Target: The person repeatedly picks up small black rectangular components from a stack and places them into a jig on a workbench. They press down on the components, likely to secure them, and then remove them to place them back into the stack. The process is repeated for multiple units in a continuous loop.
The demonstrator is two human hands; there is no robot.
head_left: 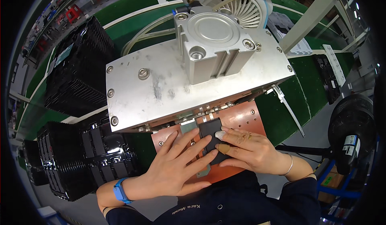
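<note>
A flat black rectangular part (210, 134) lies on the orange-red base plate (247, 118) of a metal press fixture. My left hand (173, 164) has its fingers spread, the tips reaching the part's left side and top. From the other side my right hand (249, 150) grips the part's right edge with its fingers close together. Two of its fingertips wear covers, one white and one tan. A thin metal strip shows under the part's near end. My palms hide some of the base plate.
Above the base plate stands the silver press housing (161, 88) with a square air cylinder (213, 32) on top. Stacked black trays (76, 72) stand at left, with a black tray of dark parts (104, 150) nearer. A black fan (350, 132) is at right, calipers (287, 108) beside the press.
</note>
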